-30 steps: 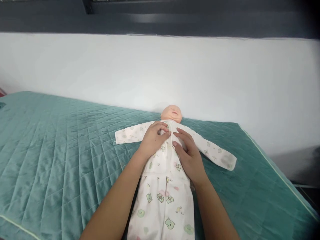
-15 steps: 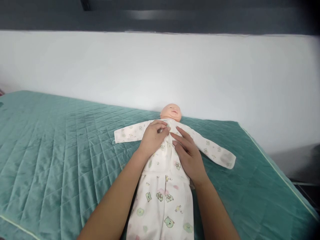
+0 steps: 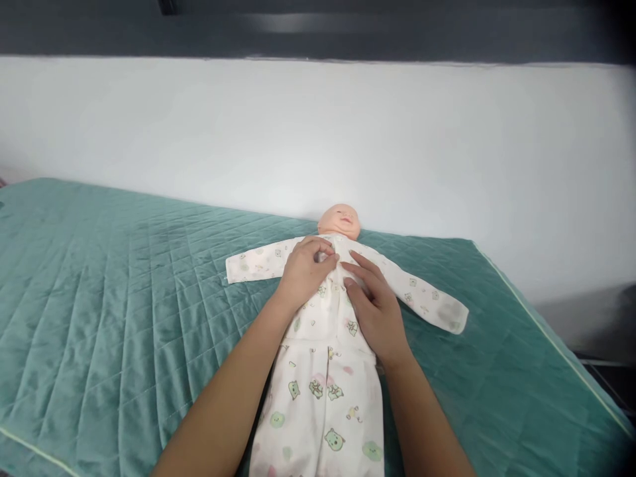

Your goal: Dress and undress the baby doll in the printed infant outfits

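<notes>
Just below the smooth, round doll head [image 3: 340, 220], the soft bear-print baby outfit [image 3: 318, 404] lies, sleeves outspread, on quilted teal bedspread [image 3: 109, 318]. At its chest, left hand [image 3: 304, 273] curls, any pinch unclear; right hand [image 3: 380, 315] spreads its fingers.

The wide green quilted cloth cover [image 3: 124, 298] is looking velvety and ridged, while the thin pale piping [image 3: 527, 309] along its right edge is showing as smooth cord. Near the far edge, the rounded peach plastic doll head [image 3: 339, 220] is showing a smooth, faintly shiny finish. The long-sleeved white cloth baby outfit [image 3: 308, 404] is appearing matt and softly creased. Beyond that edge, the flat white wall [image 3: 298, 132] is looking matt, while the long dark-grey band [image 3: 348, 33] above is reflecting a glossy streak.
</notes>
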{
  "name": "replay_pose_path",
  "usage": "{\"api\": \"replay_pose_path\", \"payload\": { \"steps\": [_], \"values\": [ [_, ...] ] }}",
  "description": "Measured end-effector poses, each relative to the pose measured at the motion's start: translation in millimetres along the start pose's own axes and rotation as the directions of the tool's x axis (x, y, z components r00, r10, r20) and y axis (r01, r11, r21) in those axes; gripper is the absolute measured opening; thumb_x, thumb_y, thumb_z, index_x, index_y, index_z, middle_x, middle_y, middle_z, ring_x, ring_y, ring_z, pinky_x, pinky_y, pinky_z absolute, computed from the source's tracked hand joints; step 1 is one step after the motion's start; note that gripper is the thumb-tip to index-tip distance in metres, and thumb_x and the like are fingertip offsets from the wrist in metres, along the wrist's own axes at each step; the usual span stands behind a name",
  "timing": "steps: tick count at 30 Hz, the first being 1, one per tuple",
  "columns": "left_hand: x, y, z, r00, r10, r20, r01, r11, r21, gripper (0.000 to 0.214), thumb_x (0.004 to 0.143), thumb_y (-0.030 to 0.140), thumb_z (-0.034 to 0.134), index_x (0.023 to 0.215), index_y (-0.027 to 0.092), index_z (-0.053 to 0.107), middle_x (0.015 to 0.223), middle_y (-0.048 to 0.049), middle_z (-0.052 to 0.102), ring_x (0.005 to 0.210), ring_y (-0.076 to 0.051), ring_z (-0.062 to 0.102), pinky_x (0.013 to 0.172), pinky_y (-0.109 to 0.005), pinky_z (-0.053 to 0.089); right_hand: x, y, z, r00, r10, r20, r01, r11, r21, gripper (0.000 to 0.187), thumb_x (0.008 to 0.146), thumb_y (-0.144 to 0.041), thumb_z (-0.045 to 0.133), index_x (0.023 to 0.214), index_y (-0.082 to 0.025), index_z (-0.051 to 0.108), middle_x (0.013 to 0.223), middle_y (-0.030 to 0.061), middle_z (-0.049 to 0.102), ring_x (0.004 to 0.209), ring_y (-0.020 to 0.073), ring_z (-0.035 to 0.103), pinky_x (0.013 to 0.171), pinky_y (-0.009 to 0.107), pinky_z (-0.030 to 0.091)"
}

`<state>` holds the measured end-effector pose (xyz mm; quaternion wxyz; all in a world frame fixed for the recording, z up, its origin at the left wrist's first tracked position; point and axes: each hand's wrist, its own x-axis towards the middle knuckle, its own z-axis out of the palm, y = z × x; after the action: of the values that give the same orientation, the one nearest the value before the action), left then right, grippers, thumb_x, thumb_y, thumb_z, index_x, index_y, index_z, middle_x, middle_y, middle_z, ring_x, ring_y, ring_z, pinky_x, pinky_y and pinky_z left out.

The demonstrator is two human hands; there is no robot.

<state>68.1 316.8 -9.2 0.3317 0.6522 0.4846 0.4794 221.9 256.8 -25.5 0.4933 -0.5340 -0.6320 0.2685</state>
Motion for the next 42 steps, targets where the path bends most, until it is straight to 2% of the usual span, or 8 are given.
{"api": "replay_pose_path", "payload": {
  "steps": [4,10,16,23,27,32,36,42],
  "values": [
    [0,1,-0.6,1.000,0.003,0.007,-0.003,1.000,-0.002,0.006,0.084,0.016,0.065,0.082,0.021,0.068,0.115,-0.0044,0.069,0.114,-0.020,0.061,0.106,-0.037,0.044,0,-1,1,1.000,0.010,-0.021,-0.010,1.000,-0.010,0.030,0.095,-0.039,0.060,0.122,-0.030,0.070,0.151,0.0038,0.053,0.132,0.0271,0.054,0.108,0.050,0.047],
    [-3,5,-4.7,0.997,-0.032,0.068,0.036,0.998,-0.053,0.003,0.085,0.022,0.068,0.085,0.022,0.071,0.122,-0.0054,0.066,0.118,-0.021,0.060,0.105,-0.036,0.045,0,-3,0,1.000,0.013,-0.009,-0.014,0.999,-0.035,0.029,0.095,-0.041,0.058,0.120,-0.029,0.069,0.152,0.0047,0.052,0.134,0.0269,0.053,0.107,0.049,0.047],
    [-3,2,-8.2,0.991,-0.033,0.126,0.043,0.996,-0.079,0.005,0.085,0.020,0.067,0.085,0.024,0.071,0.135,-0.0037,0.061,0.131,-0.022,0.054,0.115,-0.040,0.037,0,-3,0,1.000,-0.005,0.008,0.006,0.999,-0.050,0.027,0.096,-0.042,0.057,0.116,-0.029,0.069,0.152,0.0053,0.052,0.137,0.0267,0.050,0.104,0.046,0.049],
    [-3,1,-11.8,0.980,-0.073,0.185,0.118,0.962,-0.245,0.005,0.086,0.019,0.066,0.085,0.022,0.070,0.140,-0.0041,0.059,0.134,-0.022,0.053,0.114,-0.038,0.040,0,-4,-1,0.999,0.021,0.026,-0.020,0.999,-0.039,0.026,0.096,-0.042,0.057,0.115,-0.030,0.070,0.153,0.0044,0.050,0.136,0.0279,0.050,0.097,0.045,0.052],
    [-2,-2,-12.6,0.978,-0.075,0.193,0.130,0.949,-0.286,0.005,0.086,0.018,0.066,0.086,0.022,0.071,0.140,-0.0043,0.059,0.133,-0.021,0.054,0.113,-0.037,0.041,0,-4,-1,0.999,0.012,0.034,-0.011,0.999,-0.040,0.026,0.096,-0.042,0.058,0.114,-0.030,0.071,0.154,0.0036,0.049,0.138,0.0276,0.048,0.103,0.046,0.050],
    [0,-4,-9.9,0.985,-0.082,0.149,0.122,0.953,-0.277,0.004,0.085,0.020,0.070,0.086,0.022,0.073,0.136,-0.0049,0.062,0.130,-0.021,0.056,0.114,-0.037,0.040,-1,-2,-2,0.999,-0.019,0.030,0.021,0.997,-0.074,0.025,0.097,-0.040,0.057,0.115,-0.030,0.072,0.153,0.0030,0.050,0.141,0.0255,0.046,0.116,0.048,0.041],
    [1,-6,-9.0,0.991,-0.083,0.110,0.109,0.959,-0.260,0.001,0.083,0.021,0.073,0.083,0.021,0.074,0.134,-0.0062,0.062,0.129,-0.022,0.057,0.112,-0.038,0.041,0,0,-2,0.999,-0.019,0.034,0.022,0.996,-0.083,0.026,0.097,-0.040,0.057,0.115,-0.030,0.072,0.153,0.0029,0.050,0.141,0.0257,0.046,0.117,0.049,0.040],
    [-1,-2,-10.3,0.992,-0.053,0.116,0.079,0.970,-0.229,0.010,0.085,0.030,0.072,0.083,0.021,0.075,0.132,-0.0068,0.062,0.127,-0.022,0.058,0.109,-0.036,0.043,0,1,-2,0.999,-0.018,0.042,0.022,0.995,-0.097,0.027,0.098,-0.041,0.056,0.118,-0.033,0.072,0.154,0.0015,0.049,0.142,0.0264,0.045,0.118,0.050,0.039]
  ]
}}
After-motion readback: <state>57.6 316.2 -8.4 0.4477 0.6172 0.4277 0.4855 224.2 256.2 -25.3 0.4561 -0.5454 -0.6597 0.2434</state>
